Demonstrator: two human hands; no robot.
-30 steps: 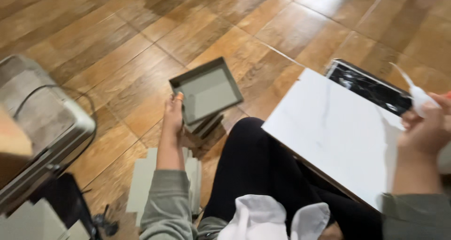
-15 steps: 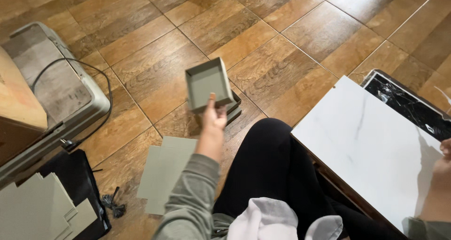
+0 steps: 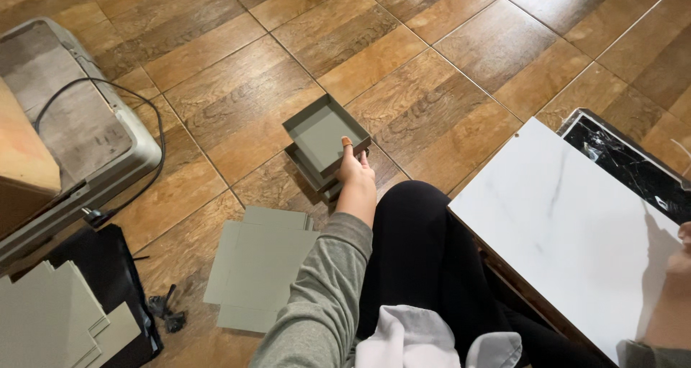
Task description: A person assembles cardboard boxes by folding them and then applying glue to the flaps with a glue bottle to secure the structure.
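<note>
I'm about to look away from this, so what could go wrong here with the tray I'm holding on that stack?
The left hand grips the top grey tray by one edge, tilted on the stack of trays, so it may slide off or shift the pile. The white marble slab leans over the knee, steadied only by the right hand at the frame's edge; it might slip.

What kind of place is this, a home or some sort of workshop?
Probably a home floor used as a small box-making spot: wood-look floor tiles, flat grey card blanks, and the left hand on a stack of folded grey trays.
</note>
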